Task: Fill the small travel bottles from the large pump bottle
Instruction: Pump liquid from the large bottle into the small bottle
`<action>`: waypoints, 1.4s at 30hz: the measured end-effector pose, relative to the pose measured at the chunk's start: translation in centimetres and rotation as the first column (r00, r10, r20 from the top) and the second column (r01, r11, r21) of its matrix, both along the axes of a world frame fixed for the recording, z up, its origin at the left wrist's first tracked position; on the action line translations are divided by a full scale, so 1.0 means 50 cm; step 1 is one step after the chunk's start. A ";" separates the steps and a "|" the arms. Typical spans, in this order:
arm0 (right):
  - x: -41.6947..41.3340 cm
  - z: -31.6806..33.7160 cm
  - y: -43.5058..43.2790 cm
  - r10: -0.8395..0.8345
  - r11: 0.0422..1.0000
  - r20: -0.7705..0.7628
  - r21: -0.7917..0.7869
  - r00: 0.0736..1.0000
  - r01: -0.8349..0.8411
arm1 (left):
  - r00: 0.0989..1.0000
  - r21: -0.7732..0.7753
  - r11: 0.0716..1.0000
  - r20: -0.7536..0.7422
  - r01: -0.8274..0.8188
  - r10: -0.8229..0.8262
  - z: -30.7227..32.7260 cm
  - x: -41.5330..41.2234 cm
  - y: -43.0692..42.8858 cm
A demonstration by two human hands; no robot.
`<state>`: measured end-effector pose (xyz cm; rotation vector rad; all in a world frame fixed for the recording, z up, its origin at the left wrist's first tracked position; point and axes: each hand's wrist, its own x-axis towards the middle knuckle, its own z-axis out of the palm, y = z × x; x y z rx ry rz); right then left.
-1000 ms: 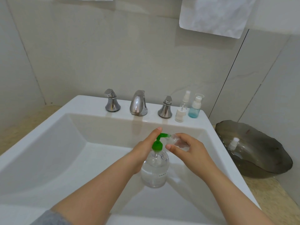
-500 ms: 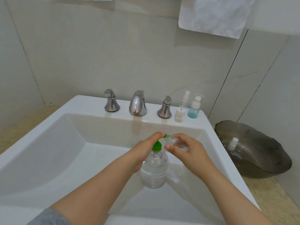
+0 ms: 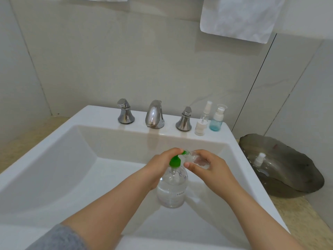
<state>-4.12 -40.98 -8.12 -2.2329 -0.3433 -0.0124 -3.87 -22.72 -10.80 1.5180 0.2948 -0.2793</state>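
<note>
Pressing from above, the left hand (image 3: 162, 166) curls over the green pump head (image 3: 175, 162) of the large pump bottle (image 3: 172, 188), lower centre of the frame, over the sink (image 3: 54, 159). The right hand (image 3: 212, 168) grips a small travel bottle (image 3: 196, 159), tilted, its mouth at the nozzle. If that narrow mouth slips aside, the squirt misses into the basin. The big bottle is clear plastic with clear liquid inside.

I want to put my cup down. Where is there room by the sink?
The ledge is bare left of the left tap handle, and so is the left half of the basin. Crowded: right of the right tap handle, where a spray bottle and blue bottle stand, and mid-basin, where the left hand and right hand work the pump bottle and small bottle.
</note>
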 end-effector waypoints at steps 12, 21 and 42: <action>0.007 0.002 -0.001 -0.010 0.999 0.008 0.033 1.000 0.010 | 0.999 -0.018 0.999 -0.046 0.027 -0.028 0.004 0.000 -0.004; 0.005 0.004 -0.001 -0.013 0.999 0.010 0.036 1.000 0.013 | 0.999 -0.007 1.000 -0.047 0.024 -0.024 -0.006 0.010 0.004; 0.000 0.001 0.001 0.015 1.000 0.011 -0.016 1.000 -0.015 | 0.997 -0.043 0.997 -0.045 0.058 -0.060 0.022 -0.005 0.014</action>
